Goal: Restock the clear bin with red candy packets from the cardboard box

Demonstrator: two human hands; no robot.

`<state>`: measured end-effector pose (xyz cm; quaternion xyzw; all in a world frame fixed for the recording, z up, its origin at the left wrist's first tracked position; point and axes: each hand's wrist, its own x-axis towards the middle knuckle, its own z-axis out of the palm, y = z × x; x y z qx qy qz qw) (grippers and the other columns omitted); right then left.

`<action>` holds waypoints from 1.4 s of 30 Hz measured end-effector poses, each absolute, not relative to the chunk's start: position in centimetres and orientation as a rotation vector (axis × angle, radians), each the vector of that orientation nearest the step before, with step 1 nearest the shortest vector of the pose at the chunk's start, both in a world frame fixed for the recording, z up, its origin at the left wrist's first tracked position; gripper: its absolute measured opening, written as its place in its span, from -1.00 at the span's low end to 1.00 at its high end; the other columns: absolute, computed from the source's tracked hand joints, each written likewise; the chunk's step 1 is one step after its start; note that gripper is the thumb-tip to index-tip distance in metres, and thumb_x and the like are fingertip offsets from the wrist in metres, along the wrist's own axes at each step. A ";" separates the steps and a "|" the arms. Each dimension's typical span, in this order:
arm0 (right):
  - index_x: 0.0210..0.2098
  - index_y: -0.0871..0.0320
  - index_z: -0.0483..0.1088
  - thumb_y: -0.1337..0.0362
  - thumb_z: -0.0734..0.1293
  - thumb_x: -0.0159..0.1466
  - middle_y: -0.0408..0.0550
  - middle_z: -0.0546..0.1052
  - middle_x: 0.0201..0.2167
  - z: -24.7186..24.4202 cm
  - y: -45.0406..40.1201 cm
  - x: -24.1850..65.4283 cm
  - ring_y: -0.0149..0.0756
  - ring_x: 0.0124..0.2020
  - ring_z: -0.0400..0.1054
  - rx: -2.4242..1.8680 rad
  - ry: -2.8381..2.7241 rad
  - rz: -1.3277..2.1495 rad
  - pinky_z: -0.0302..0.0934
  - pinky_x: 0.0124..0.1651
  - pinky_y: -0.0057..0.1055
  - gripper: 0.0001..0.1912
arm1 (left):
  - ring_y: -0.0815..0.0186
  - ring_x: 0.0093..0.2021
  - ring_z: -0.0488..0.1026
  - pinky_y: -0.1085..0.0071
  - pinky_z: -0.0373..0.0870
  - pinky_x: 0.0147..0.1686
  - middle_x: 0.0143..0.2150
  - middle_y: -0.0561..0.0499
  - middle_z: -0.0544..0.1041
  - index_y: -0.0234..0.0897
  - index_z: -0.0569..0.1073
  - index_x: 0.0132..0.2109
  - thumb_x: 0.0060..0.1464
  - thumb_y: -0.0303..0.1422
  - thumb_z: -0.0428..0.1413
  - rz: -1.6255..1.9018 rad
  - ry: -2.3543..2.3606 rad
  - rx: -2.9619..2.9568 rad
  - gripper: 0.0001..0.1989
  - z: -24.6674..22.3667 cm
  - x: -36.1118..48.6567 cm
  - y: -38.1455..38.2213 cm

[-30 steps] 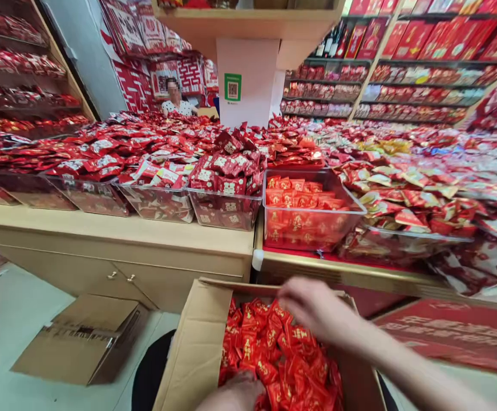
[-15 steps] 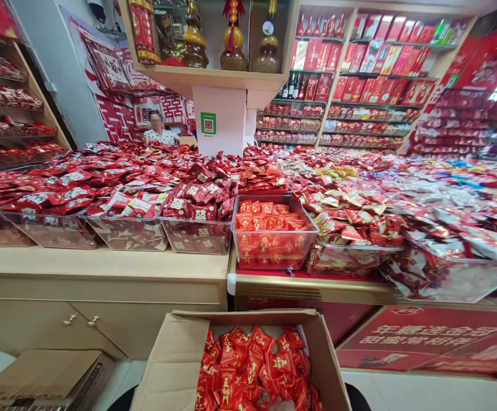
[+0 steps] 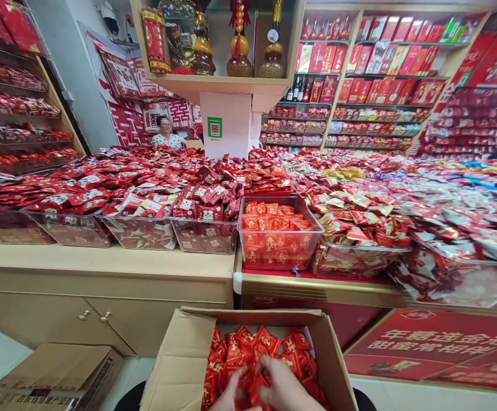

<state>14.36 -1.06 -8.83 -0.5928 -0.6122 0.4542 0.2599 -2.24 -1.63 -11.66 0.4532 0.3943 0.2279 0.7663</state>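
An open cardboard box (image 3: 180, 365) at the bottom centre holds many small red candy packets (image 3: 248, 345). Both my hands are inside it at the frame's lower edge. My left hand (image 3: 231, 394) and my right hand (image 3: 285, 388) are pressed together, fingers curled around a bunch of red packets (image 3: 254, 388). Straight ahead on the counter stands a clear plastic bin (image 3: 279, 251) partly filled with the same red packets.
Clear bins (image 3: 203, 235) heaped with red sweets cover the beige counter (image 3: 102, 265). A second, closed cardboard box (image 3: 55, 374) lies on the floor at left. A red sign panel (image 3: 436, 345) leans at right. A person (image 3: 166, 134) sits far behind the display.
My right hand dropped out of view half a second ago. Both hands have now come back up inside the box and closed on packets. The camera tilted upward.
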 end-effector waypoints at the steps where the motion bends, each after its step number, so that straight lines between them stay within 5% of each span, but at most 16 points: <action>1: -0.48 0.14 0.30 0.50 0.16 -0.20 -0.08 0.48 -0.46 -8.2 -0.9 14.0 -0.21 -0.36 0.37 -1.551 -1.525 1.277 0.22 -0.31 -0.36 -0.72 | 0.22 0.04 0.28 0.30 0.16 0.02 0.01 -0.09 0.36 -0.12 0.11 0.07 -0.32 -0.15 0.23 0.558 0.809 0.938 -0.24 -11.2 -2.0 -1.6; 5: -0.52 0.14 0.22 0.35 0.24 -0.13 -0.09 0.45 -0.50 -7.6 -0.8 12.1 -0.24 -0.39 0.35 -1.348 -1.154 1.503 0.22 -0.33 -0.39 -0.87 | 0.21 0.03 0.29 0.33 0.15 0.02 -0.18 -0.05 0.49 -0.19 0.31 -0.11 -0.31 -0.24 0.25 0.703 0.815 0.816 -0.47 -9.8 -1.2 -2.0; 10: -0.47 0.16 0.33 0.04 0.23 0.00 -0.07 0.45 -0.46 -7.5 -1.0 12.2 -0.25 -0.37 0.34 -1.361 -1.014 1.590 0.22 -0.35 -0.38 -0.71 | 0.35 -0.42 0.43 0.41 0.32 -0.38 -0.38 0.07 0.52 -0.22 0.28 -0.10 -0.30 -0.57 0.12 0.692 0.978 0.694 -0.49 -7.7 -0.7 -2.8; 15: -0.26 0.12 0.33 0.10 0.24 0.02 -0.06 0.42 -0.32 -4.9 -1.2 13.5 -0.32 -0.41 0.31 -1.316 -0.735 1.809 0.19 -0.60 -0.49 -0.67 | 0.41 -0.46 0.40 0.46 0.34 -0.49 -0.31 0.06 0.48 -0.19 0.25 -0.06 -0.17 -0.50 0.06 0.713 0.929 0.595 -0.56 -5.5 -0.8 -2.8; 25: -0.53 0.17 0.29 0.05 0.34 -0.08 -0.24 0.30 -0.63 -6.1 -0.8 13.9 -0.48 -0.64 0.18 -1.317 -0.643 1.658 0.18 -0.64 -0.52 -0.70 | 0.39 -0.46 0.44 0.45 0.37 -0.49 -0.37 0.05 0.53 -0.26 0.34 -0.21 -0.20 -0.52 0.10 0.756 0.986 0.476 -0.70 -5.6 -1.3 -2.5; 33: -0.47 0.15 0.26 0.06 0.36 -0.07 -0.26 0.26 -0.62 -6.4 -0.6 14.1 -0.49 -0.63 0.15 -1.232 -0.510 1.600 0.23 -0.55 -0.47 -0.68 | 0.38 -0.45 0.46 0.39 0.40 -0.36 -0.46 0.07 0.52 -0.30 0.36 -0.34 -0.21 -0.49 0.15 0.744 1.067 0.268 -0.81 -6.6 -1.3 -1.9; 38: -0.48 0.16 0.29 0.07 0.32 0.01 -0.18 0.33 -0.51 -5.7 -1.0 13.6 -0.42 -0.52 0.25 -1.108 -0.715 1.584 0.25 -0.39 -0.40 -0.73 | 0.38 -0.45 0.49 0.52 0.33 -0.48 -0.45 0.04 0.54 -0.27 0.34 -0.19 -0.12 -0.17 0.11 0.710 1.016 0.288 -0.65 -7.3 -1.4 -1.7; 42: -0.59 0.17 0.28 0.10 0.27 0.05 -0.04 0.42 -0.40 -5.2 -1.8 12.7 -0.30 -0.45 0.33 -1.097 -1.182 1.536 0.25 -0.35 -0.32 -0.74 | 0.39 -0.44 0.48 0.52 0.34 -0.44 -0.47 0.03 0.56 -0.29 0.41 -0.27 -0.13 -0.29 0.14 0.744 0.922 0.232 -0.76 -8.1 -1.8 -1.7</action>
